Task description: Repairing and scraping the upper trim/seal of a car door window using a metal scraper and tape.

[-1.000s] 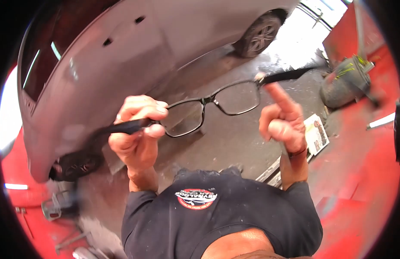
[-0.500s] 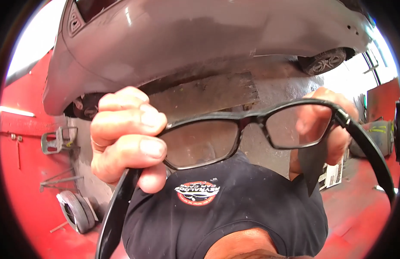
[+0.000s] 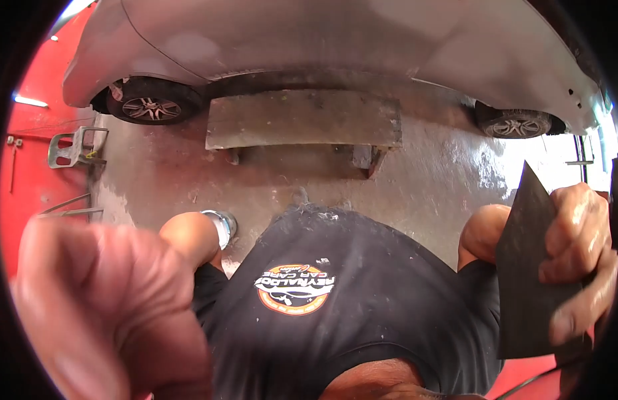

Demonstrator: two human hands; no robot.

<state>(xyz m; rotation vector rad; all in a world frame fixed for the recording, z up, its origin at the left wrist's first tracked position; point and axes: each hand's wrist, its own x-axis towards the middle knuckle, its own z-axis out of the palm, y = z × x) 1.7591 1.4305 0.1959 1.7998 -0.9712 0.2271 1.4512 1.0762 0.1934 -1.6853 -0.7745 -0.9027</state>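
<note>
Close to the camera at the lower left, my left hand (image 3: 115, 307) is blurred, with its fingers curled inward. Whatever it may be gripping is hidden from view. On the right, my right hand (image 3: 579, 247) holds a dark grey sheet of sandpaper (image 3: 532, 280) between thumb and fingers. The sheet hangs upright, its pointed corner at the top. The black-framed glasses no longer show in the picture.
A car with dull grey panels (image 3: 309, 40) stands across the far side, its wheels (image 3: 152, 109) at left and right. Before it is a low, worn bench (image 3: 302, 120). A round container (image 3: 222, 228) is beside my left forearm. A plastic chair (image 3: 69, 148) stands by the red wall (image 3: 39, 180).
The glasses, held in both hands before, have gone out of view. My hands have moved apart toward the sides, and the sandpaper in my right hand now shows more fully.
</note>
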